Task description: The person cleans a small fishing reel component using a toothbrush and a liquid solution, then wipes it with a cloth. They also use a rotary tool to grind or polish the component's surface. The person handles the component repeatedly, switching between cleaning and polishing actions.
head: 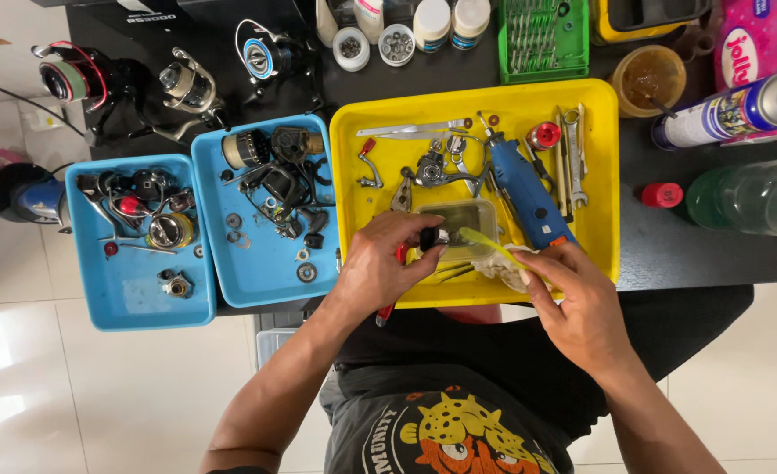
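Observation:
My left hand (380, 263) grips a small black and metal reel part (432, 237) over the near edge of the yellow tray (599, 237). My right hand (573, 303) holds a thin yellow-green brush (485, 244) whose tip touches that part, with a pale rag (501, 268) bunched under its fingers. Just behind the part sits a small clear plastic tub (467, 218). A red-handled tool (390, 307) sticks out below my left hand.
The yellow tray also holds a blue rotary tool (527, 189), wrenches (573, 158), tweezers and metal reel pieces. Two blue trays (134, 298) (257, 272) at left carry dismantled reel parts. Whole fishing reels, jars, a green bit rack (542, 39), a spray can (740, 110) and bottles stand behind.

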